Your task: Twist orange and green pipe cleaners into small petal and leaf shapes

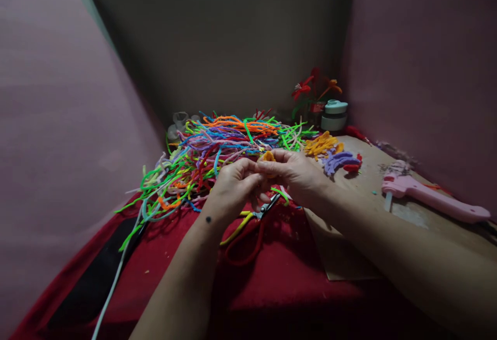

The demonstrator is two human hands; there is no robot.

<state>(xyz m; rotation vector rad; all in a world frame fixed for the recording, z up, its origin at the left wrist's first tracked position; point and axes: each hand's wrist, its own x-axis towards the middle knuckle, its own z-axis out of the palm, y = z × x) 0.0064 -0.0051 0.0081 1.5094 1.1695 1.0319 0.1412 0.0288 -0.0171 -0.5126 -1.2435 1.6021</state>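
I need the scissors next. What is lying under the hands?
Under the left hand and right hand, red-handled scissors lie on the red cloth, with a yellow pipe cleaner beside them. The hands cover the blade tips.

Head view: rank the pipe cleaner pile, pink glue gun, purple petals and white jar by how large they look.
1. Pipe cleaner pile
2. Glue gun, though it lies nearer the camera
3. and 4. Purple petals and jar: too alike to rank
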